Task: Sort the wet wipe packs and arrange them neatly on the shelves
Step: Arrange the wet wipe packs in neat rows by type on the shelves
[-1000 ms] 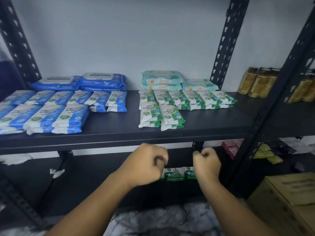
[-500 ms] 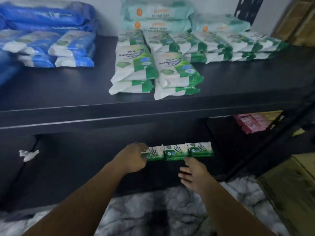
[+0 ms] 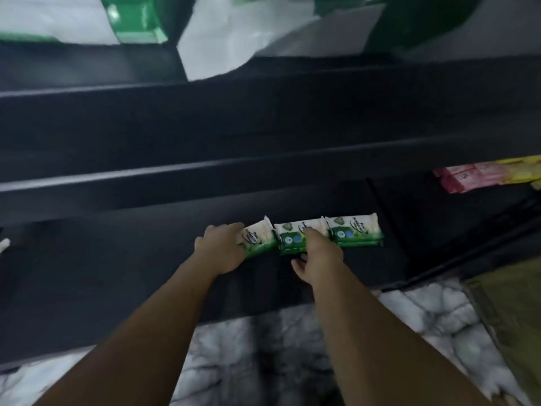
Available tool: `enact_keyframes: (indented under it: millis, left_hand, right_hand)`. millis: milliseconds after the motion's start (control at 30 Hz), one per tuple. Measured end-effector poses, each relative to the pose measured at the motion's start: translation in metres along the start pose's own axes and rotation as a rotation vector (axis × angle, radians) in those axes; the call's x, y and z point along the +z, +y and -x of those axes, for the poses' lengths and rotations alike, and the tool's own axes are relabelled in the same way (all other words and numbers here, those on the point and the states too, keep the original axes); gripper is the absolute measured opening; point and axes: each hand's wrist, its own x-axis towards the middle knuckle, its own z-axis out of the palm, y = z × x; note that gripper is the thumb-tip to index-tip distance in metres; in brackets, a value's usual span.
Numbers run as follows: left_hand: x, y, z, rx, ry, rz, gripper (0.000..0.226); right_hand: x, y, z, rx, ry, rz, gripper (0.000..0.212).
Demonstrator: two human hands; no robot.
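Now | left hand [image 3: 219,249] grips end pack [image 3: 259,239] | right hand [image 3: 319,254] grips middle pack [image 3: 289,234] | palms hidden

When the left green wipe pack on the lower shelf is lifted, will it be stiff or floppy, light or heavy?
Probably soft, not rigid: the left green pack looks like a film pouch with crimped ends. Likely light, since the left hand alone grips it tilted. Its glossy film may slip a little.

Three packs [image 3: 313,235] side-by-side on lower shelf [image 3: 117,273]
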Motion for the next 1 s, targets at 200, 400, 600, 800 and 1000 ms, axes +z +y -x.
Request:
enact_keyframes:
  millis: [200,400,600,800,1000]
  left_hand:
    - [-0.003,-0.008,0.002,-0.195,-0.096,0.088,0.035]
    - [0.003,-0.024,0.015,-0.272,0.021,0.345,0.023]
    - [0.007,-0.033,0.018,-0.223,0.051,0.422,0.017]
    - [0.008,-0.032,0.021,-0.2,0.047,0.518,0.023]
    - [0.01,-0.023,0.062,-0.238,-0.14,0.811,0.046]
  right_hand:
    - [0.007,0.011,-0.006,-0.111,0.077,-0.005,0.035]
    - [0.02,0.024,-0.002,-0.331,0.154,0.122,0.037]
    - [0.018,0.006,0.003,-0.177,0.047,0.158,0.021]
    - [0.032,0.028,0.007,-0.403,0.038,0.385,0.051]
    - [-0.006,0.074,0.045,-0.505,-0.017,0.357,0.035]
